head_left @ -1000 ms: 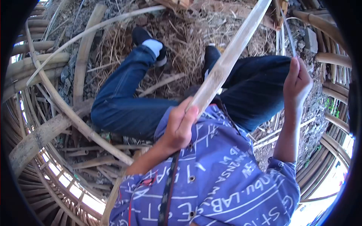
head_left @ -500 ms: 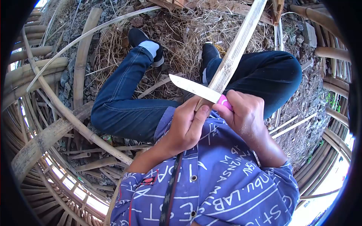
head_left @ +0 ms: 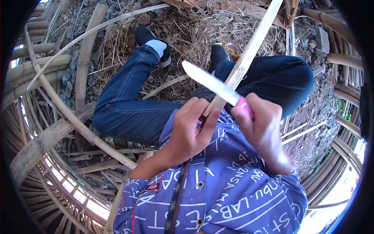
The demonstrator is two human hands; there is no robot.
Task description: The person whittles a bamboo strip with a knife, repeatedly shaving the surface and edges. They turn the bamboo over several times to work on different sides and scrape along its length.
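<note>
My left hand (head_left: 193, 126) is closed around the near end of a long, pale bamboo strip (head_left: 249, 52), which slants up and away to the upper right. In my right hand (head_left: 260, 119) is a knife (head_left: 210, 84), its pink handle gripped in my fist. The broad blade lies across the strip a little beyond my left fingers, with its tip pointing to the upper left. Part of the handle is hidden by my fingers.
Dry shavings (head_left: 179, 50) litter the ground around my shoes. On the left, a bamboo pole (head_left: 87, 58) and a long bent cane (head_left: 74, 117) lie over stones. Curved bamboo slats (head_left: 344, 58) rise on the right. My bent legs flank the strip.
The knife and my right hand have moved slightly to the right, with the blade tip shifting right and down the view's slant. The strip's near end has shifted a little.
</note>
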